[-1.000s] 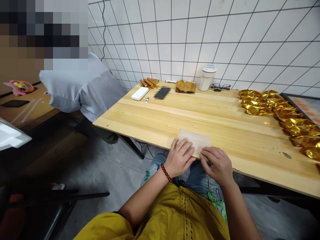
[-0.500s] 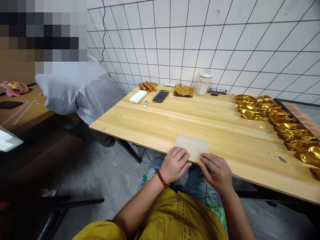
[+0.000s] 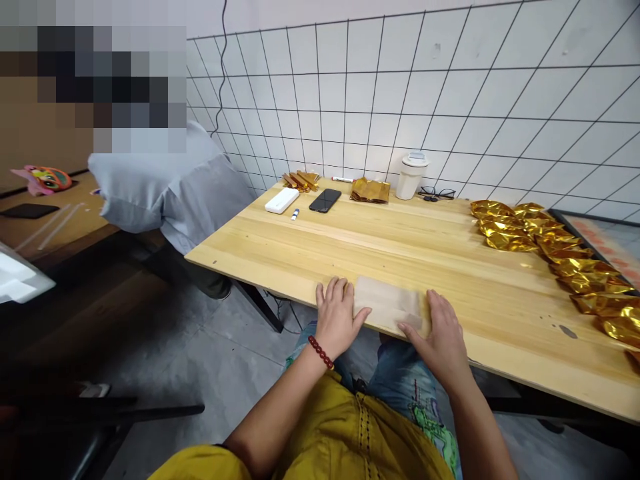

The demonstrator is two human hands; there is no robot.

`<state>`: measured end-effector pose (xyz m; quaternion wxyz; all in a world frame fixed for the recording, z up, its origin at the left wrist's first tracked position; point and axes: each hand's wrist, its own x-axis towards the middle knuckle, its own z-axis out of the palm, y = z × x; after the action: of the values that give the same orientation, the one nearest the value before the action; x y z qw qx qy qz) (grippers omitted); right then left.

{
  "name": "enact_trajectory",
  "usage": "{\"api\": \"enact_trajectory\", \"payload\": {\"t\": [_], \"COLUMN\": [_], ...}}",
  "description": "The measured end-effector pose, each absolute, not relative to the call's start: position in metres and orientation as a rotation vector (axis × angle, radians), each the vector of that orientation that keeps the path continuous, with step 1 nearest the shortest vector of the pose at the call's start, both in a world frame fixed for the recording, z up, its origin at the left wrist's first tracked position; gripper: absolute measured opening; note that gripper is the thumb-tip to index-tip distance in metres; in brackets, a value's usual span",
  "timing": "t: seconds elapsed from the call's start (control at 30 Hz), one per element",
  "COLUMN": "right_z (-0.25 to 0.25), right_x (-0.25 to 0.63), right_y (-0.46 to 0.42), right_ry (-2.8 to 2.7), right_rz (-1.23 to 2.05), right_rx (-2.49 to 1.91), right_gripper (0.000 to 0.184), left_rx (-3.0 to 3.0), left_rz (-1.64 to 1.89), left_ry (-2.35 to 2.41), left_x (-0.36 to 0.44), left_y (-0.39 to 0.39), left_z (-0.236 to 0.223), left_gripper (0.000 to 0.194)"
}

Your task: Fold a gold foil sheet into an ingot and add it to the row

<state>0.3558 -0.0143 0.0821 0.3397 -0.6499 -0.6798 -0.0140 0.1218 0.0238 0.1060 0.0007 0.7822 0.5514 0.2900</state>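
A thin sheet of pale brownish paper point(image 3: 386, 300) lies flat at the near edge of the wooden table point(image 3: 280, 267). At its left side is my left hand point(image 3: 337, 319), fingers spread on the tabletop and thumb over the paper's near left corner. My right hand point(image 3: 440, 333) rests along the right side, open, its thumb touching the near right corner. Neither hand grips anything. Folded gold foil pieces point(image 3: 585, 263) lie in rows on the right part of the table.
Toward the back are a white power bank point(image 3: 283, 200), a phone point(image 3: 325, 201), a stack of gold sheets point(image 3: 370, 191), gold strips point(image 3: 301, 181), a white cup point(image 3: 411, 177) and glasses point(image 3: 437, 193). A framed panel point(image 3: 607, 237) stands at right. Another person point(image 3: 175, 180) is at the left.
Both my hands have opened and moved apart, from the paper's near edge out to its two sides. The paper stays at the table edge. The camera view has shifted slightly.
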Motion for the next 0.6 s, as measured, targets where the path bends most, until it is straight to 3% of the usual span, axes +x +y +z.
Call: {"api": "enact_trajectory", "payload": {"t": [0.23,0.5,0.6], "right_z": [0.076,0.086,0.088], "right_x": [0.360,0.359,0.357], "right_y": [-0.013,-0.021,-0.022], "right_ry": [-1.895,-2.126,-2.153], "right_rz": [-0.013,-0.034,-0.078], "right_rx": [-1.744,-1.773,-1.791], "right_gripper": [0.085,0.068,0.063], "left_rx": [2.359,2.158,1.889], "left_rz": [0.997,1.457,1.665], "left_ry": [1.569,1.247,1.329], "left_x": [0.116,0.115,0.120], "left_y": [0.013,-0.018,-0.032], "left_z": [0.101,0.089,0.078], "left_gripper": [0.028,0.029,0.044]}}
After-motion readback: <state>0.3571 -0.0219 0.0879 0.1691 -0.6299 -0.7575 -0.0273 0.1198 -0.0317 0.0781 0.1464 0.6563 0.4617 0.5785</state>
